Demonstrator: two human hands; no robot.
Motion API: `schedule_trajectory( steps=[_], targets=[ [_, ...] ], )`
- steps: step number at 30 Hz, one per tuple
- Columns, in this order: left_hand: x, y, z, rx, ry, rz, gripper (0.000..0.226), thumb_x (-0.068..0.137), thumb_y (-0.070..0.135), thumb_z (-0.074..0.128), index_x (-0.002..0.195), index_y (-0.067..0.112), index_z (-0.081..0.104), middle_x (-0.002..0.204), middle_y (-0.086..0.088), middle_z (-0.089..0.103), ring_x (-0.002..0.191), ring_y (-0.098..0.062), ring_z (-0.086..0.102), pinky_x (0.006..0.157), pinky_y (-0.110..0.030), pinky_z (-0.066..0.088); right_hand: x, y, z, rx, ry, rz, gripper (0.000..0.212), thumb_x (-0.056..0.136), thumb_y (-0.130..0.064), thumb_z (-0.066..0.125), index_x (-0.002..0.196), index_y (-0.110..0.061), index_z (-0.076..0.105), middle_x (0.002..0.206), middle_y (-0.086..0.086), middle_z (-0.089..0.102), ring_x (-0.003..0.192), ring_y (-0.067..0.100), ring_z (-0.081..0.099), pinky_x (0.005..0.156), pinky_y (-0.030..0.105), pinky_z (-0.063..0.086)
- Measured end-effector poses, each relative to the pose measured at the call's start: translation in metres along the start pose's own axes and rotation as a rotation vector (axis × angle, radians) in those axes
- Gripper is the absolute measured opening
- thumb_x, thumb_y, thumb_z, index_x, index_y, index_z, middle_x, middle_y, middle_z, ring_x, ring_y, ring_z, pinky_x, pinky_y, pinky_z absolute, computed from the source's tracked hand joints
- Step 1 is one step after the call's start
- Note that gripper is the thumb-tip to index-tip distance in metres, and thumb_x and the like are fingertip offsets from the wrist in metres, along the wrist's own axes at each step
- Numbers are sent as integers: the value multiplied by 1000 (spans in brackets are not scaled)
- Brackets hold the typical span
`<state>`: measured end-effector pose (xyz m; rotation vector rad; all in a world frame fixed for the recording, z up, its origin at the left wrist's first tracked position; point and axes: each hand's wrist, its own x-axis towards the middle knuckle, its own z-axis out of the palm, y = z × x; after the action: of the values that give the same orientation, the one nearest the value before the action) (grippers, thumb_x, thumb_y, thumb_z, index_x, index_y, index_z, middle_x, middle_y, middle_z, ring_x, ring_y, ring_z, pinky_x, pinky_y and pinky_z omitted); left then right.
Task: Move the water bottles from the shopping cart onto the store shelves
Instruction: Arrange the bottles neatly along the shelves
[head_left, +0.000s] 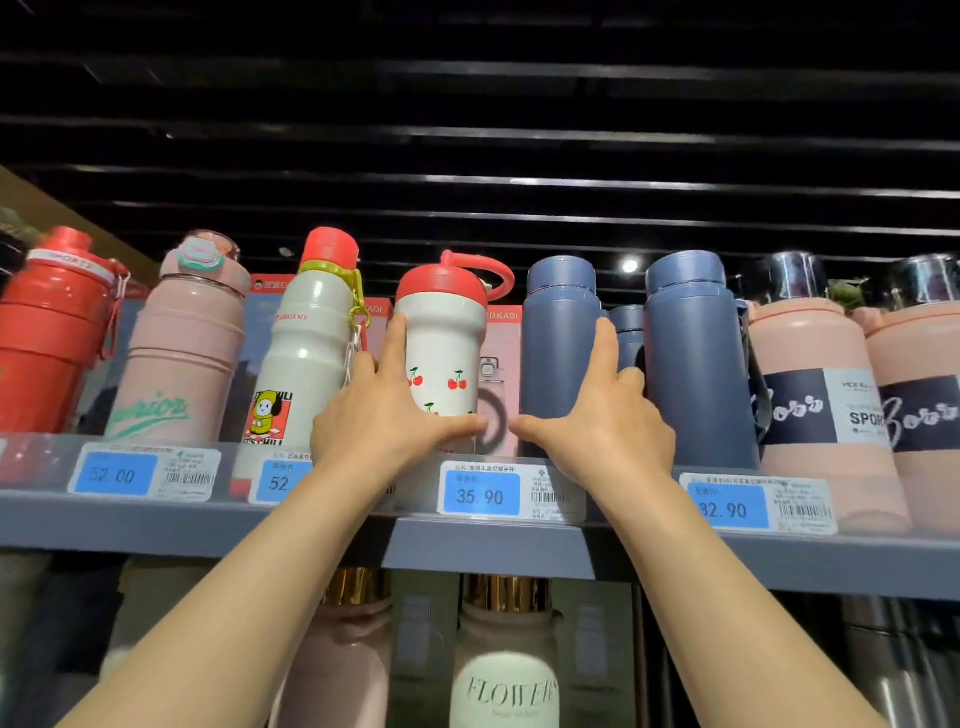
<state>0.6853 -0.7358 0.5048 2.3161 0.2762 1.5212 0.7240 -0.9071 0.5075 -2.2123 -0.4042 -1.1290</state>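
On the grey store shelf (197, 525) in front of us, going from the left, we see a red plastic bottle with a strap (49, 332), a pale pink bottle with green script lettering (182, 358), and a tall white bottle with a red cap and a yellow collar (306, 343), all standing upright in a row.

Next, our left hand (379, 415) holds the short white bottle with a red lid and cherry prints (444, 343). The index finger runs up its left side, the thumb lies stretched across the front of its base, and the other fingers curl behind it. That bottle stands upright on the shelf, above the blue 35.90 price tag (480, 493).

Our right hand (597, 421) holds the dark blue cylindrical flask (558, 343) just beside it, with the thumb across the lower front, the index finger up its right side and the remaining fingers bent into the gap toward a second dark blue flask (691, 353). Further right stand two salmon-pink jugs with dark label bands (815, 405).
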Motion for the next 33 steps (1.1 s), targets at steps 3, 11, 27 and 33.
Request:
schedule_trajectory(
  steps=[3,11,27,33],
  targets=[
    [2,-2,1,-1,20,24,113,64,64,75,148,39,4,133,-6,45,113,-34,54,79,-41,45,1,-6,2,-43,18,31,124,66,-65,73,148,-29,-12,140,13,31,122,35,46,86,44,45],
    [3,-6,1,-9,-11,48,111,67,60,75,148,37,3,126,-7,49,107,-33,56,73,-38,44,-1,-7,4,-80,30,40,126,64,-71,69,148,-30,-14,140,12,31,121,35,47,84,43,45],
    [-10,-1,-6,61,-28,68,99,81,61,61,152,30,1,133,-9,49,113,-32,54,72,-39,42,-29,66,-52,19,338,-182,66,82,-41,66,139,-23,37,124,4,51,113,28,49,79,37,41],
    [-55,14,-6,-2,315,389,60,91,50,48,142,19,42,134,-12,53,118,-35,52,94,-52,42,-17,100,-74,-42,325,-98,71,80,-46,68,137,-21,34,126,4,48,115,29,47,82,38,40]
  ],
)
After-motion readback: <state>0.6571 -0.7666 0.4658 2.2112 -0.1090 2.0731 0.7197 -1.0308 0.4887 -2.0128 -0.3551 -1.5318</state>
